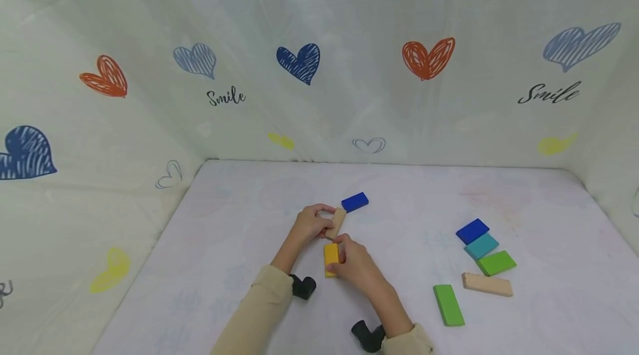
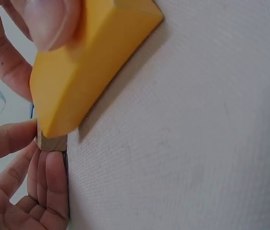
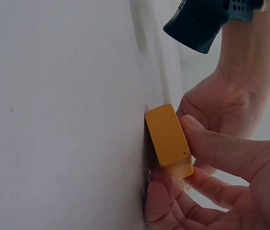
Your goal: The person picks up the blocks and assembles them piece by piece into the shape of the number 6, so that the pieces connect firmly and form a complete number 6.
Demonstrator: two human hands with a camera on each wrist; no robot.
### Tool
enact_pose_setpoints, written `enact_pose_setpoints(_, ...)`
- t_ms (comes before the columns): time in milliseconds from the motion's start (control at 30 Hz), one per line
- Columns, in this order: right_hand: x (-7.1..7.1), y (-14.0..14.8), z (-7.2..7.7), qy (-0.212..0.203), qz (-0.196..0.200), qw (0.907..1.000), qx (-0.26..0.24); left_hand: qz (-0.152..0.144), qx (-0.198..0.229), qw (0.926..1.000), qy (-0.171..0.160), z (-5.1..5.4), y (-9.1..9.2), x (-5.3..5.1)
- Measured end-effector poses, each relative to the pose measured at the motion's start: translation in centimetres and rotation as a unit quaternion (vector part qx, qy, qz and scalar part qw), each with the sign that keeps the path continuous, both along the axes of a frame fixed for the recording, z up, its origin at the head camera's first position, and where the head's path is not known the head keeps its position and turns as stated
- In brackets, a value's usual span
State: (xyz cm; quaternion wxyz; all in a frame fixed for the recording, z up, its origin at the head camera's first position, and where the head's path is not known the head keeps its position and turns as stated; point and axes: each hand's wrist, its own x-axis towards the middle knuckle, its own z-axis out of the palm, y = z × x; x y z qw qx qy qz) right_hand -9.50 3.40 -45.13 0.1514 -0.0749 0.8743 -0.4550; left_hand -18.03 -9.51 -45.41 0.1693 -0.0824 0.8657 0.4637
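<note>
My left hand [image 1: 310,224] pinches a plain wooden block [image 1: 338,222] lying on the table, thumb on one side and fingers at its far end. Just nearer to me, my right hand [image 1: 356,263] grips a yellow block [image 1: 331,259] between thumb and fingers. In the left wrist view the yellow block [image 2: 73,67] looms large, and only an end of the wooden block [image 2: 53,143] shows behind it. The right wrist view shows the yellow block's end face [image 3: 167,135] close to the table. A blue block [image 1: 355,202] lies at the wooden block's far end.
To the right lie a dark blue block [image 1: 472,231], a teal block [image 1: 481,246], a green block [image 1: 496,263] and a wooden block [image 1: 487,284] in a slanting row. Another green block [image 1: 449,305] lies nearer. Black wrist cameras [image 1: 368,336] hang by the sleeves. A printed curtain [image 1: 349,111] stands behind.
</note>
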Motion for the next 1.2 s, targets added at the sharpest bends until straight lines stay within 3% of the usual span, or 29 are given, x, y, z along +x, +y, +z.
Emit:
enact_pose_setpoints(533,-0.7,-0.4,-0.5,-0.042,-0.066,0.9968,0.012,-0.001,-0.001,1.0000,0.001,-0.3,0.0,0.0)
enact_pose_setpoints(1200,-1.1,-0.2,-0.4,-0.069,-0.068,0.9951,-0.017,0.010,0.001,0.9999,-0.008,0.0,0.0,-0.1)
